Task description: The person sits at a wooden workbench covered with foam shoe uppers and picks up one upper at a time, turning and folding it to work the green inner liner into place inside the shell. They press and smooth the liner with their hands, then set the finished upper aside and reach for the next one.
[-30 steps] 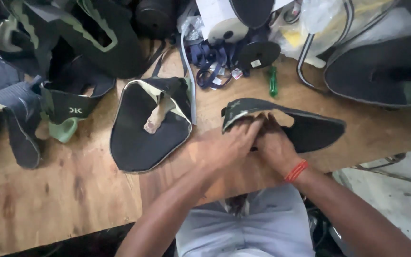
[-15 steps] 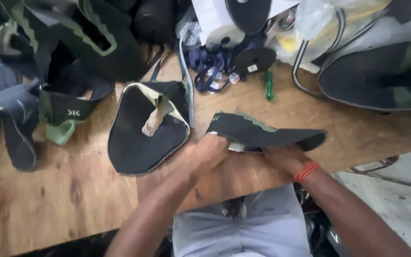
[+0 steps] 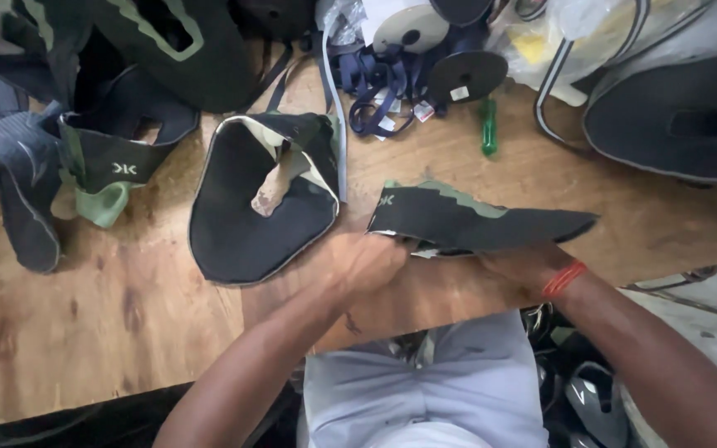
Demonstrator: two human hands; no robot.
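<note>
Over the wooden table, fingers of both hands grip a black shoe upper

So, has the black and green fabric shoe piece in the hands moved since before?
Yes. The black and green fabric shoe piece shifted left, toward the black pouch.

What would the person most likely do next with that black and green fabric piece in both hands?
Probably flatten it on the wooden table. The fabric piece is held up on edge, left hand at its near end and right hand beneath, partly hidden.
</note>
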